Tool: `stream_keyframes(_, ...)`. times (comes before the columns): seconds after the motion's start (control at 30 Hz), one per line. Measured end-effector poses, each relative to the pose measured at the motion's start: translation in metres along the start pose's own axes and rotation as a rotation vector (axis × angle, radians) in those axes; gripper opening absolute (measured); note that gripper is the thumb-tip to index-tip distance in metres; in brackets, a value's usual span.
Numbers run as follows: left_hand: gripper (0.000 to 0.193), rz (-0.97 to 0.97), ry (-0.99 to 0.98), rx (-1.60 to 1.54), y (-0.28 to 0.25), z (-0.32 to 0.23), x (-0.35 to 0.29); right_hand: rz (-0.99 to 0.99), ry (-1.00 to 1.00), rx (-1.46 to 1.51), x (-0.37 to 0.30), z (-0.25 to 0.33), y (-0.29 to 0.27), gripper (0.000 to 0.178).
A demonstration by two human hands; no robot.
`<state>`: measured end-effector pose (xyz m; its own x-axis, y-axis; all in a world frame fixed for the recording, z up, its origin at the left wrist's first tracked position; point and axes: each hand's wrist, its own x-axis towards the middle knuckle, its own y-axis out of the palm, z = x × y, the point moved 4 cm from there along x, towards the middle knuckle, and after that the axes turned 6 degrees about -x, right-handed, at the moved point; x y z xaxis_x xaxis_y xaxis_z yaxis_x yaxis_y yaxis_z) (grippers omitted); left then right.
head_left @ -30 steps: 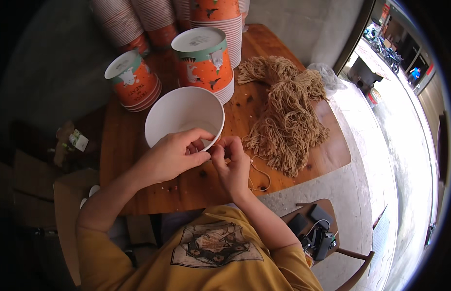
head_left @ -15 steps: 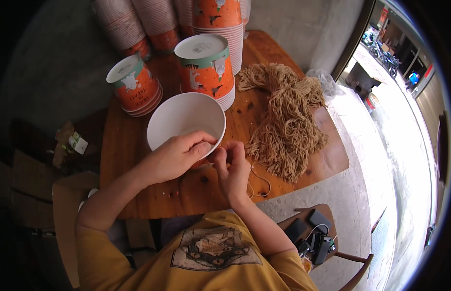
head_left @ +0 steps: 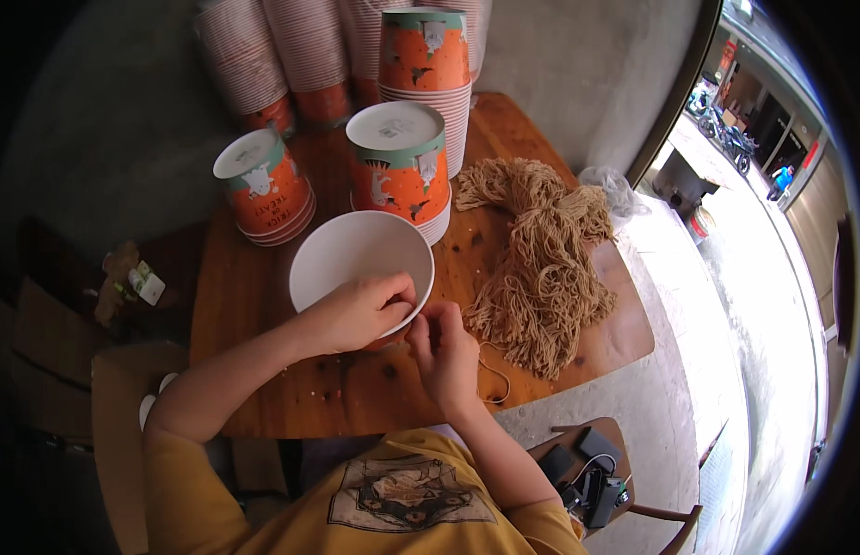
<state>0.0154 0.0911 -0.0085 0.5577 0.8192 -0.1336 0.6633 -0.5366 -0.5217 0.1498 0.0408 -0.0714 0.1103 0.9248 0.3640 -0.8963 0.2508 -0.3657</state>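
An upright paper bucket (head_left: 342, 250), white inside with a bit of orange outer wall showing below, stands before me on the wooden table. My left hand (head_left: 360, 310) reaches over its near rim, fingers curled down inside the wall; what they hold, if anything, is hidden. Just outside the rim, on the right side, my right hand (head_left: 444, 351) is closed in a pinch against the bucket. A thin tan cord (head_left: 496, 375) trails from beside that hand in a loose loop on the table. The cord's end at the fingertips is too small to see.
A tangled heap of tan cord (head_left: 550, 268) lies to the right. Upside-down orange buckets (head_left: 397, 171) and a shorter stack (head_left: 268, 194) stand behind, with taller stacks (head_left: 309, 55) by the wall. A stool (head_left: 596, 462) holding black devices stands at lower right.
My left hand's fingers have curled deeper inside the bucket, the thumb no longer lying over the rim. My right hand stays pinched at the outer wall. The whole view has shifted slightly.
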Motion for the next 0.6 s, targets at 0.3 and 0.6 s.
stream_keyframes(0.3, 0.004, -0.366, 0.39, 0.214, -0.017, -0.014, -0.009, 0.209, 0.029, 0.12, 0.036, 0.016, -0.028, 0.012)
stream_keyframes(0.6, 0.047, 0.008, -0.225, -0.972, -0.004, 0.006, -0.005, 0.299, 0.226, 0.539, 0.038, 0.004, -0.012, 0.011)
